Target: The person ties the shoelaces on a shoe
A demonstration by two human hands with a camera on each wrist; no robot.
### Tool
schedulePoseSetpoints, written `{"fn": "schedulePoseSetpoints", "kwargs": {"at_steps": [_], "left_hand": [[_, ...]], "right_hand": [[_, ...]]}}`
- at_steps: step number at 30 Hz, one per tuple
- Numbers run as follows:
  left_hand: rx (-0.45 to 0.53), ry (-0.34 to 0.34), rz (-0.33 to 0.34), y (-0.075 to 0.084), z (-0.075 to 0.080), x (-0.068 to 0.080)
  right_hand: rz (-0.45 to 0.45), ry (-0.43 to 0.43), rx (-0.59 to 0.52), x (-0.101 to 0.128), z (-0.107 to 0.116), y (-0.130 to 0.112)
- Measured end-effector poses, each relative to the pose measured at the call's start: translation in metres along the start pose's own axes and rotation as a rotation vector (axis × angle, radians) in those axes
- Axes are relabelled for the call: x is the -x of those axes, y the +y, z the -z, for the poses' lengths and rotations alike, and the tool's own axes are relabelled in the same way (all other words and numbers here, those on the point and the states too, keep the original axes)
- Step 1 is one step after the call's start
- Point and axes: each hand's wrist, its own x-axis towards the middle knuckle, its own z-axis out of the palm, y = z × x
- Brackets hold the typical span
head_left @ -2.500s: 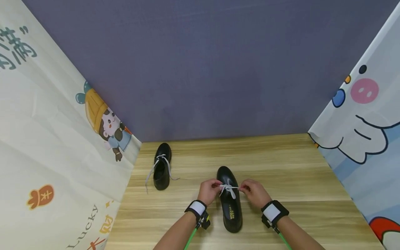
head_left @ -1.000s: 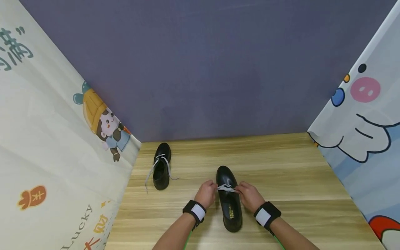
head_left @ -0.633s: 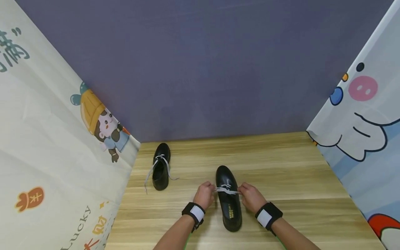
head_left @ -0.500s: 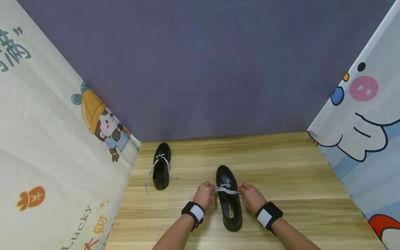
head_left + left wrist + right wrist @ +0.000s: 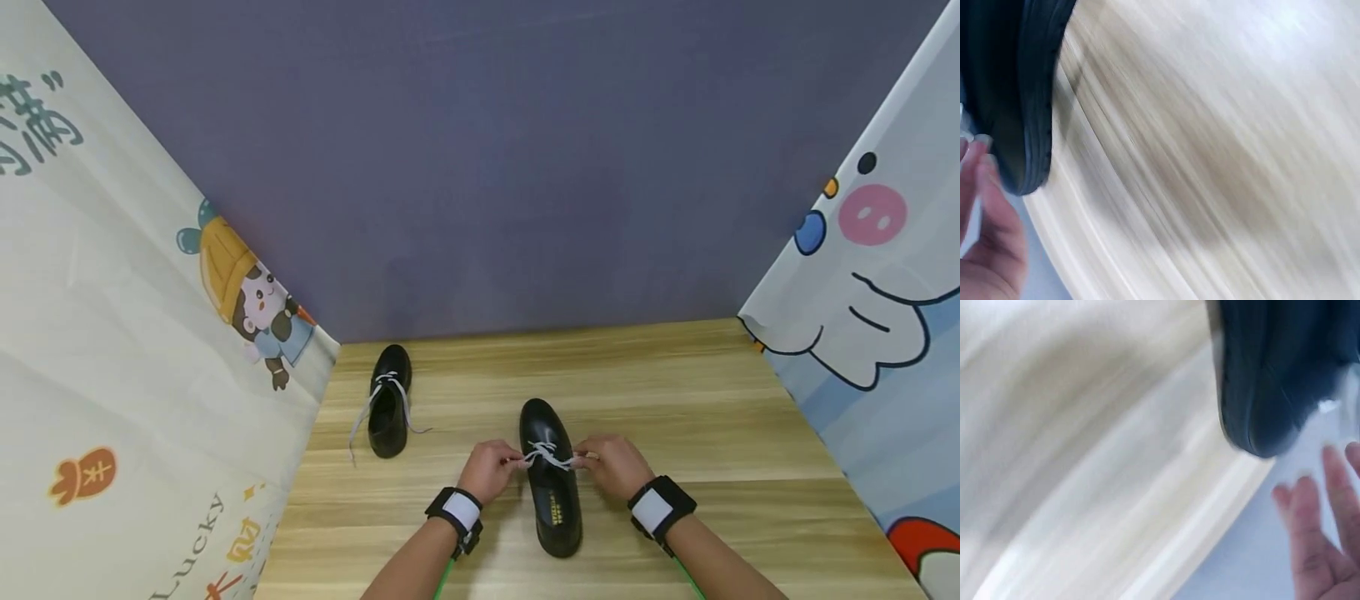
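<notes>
While the near black shoe (image 5: 552,492) lies between the left hand (image 5: 487,468) and the right hand (image 5: 617,467) (neither clearly nearer), its long axis running roughly fore-and-aft, each pinches one side of the white lace (image 5: 545,452) across it.

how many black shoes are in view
2. The near shoe stands between the left hand and the right hand; the far shoe stands off to the left, closer to the purple-grey backdrop.

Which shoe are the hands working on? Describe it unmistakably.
On the wood-grain surface below the purple-grey backdrop, find the black shoe between the left hand and right hand. Gold lettering marks its insole; the other shoe trails loose laces.
</notes>
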Motion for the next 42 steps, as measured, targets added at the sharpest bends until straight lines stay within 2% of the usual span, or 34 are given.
{"fn": "schedulePoseSetpoints", "kwargs": {"at_steps": [2,4,7,10,13,16,19,24,35,42], "left_hand": [[0.017,-0.045,0.055,0.001,0.004,-0.001],[0.034,-0.059,0.096,0.002,0.008,-0.004],[0.054,-0.058,0.102,0.006,0.011,-0.014],[0.039,-0.080,0.080,0.012,0.010,-0.028],[-0.011,-0.136,0.055,0.017,0.005,-0.039],[-0.042,-0.190,0.059,0.019,0.000,-0.044],[-0.042,-0.207,0.082,0.020,-0.004,-0.044],[-0.020,-0.215,0.100,0.019,-0.006,-0.041],[-0.002,-0.264,0.105,0.021,-0.003,-0.045],[-0.067,-0.209,0.065,0.020,-0.005,-0.040]], "right_hand": [[0.005,0.039,0.003,-0.002,0.006,0.002],[0.011,0.095,-0.008,-0.005,0.009,0.002],[0.016,0.132,-0.054,-0.008,0.009,-0.005],[-0.010,0.056,-0.104,-0.010,0.003,-0.018],[-0.097,-0.050,-0.106,-0.010,-0.004,-0.028],[-0.182,-0.092,-0.077,-0.010,-0.012,-0.032],[-0.216,-0.092,-0.055,-0.008,-0.019,-0.031],[-0.224,-0.071,-0.060,-0.006,-0.025,-0.028],[-0.236,-0.071,-0.099,-0.010,-0.023,-0.029],[-0.275,-0.030,-0.092,-0.010,-0.025,-0.031]]}}
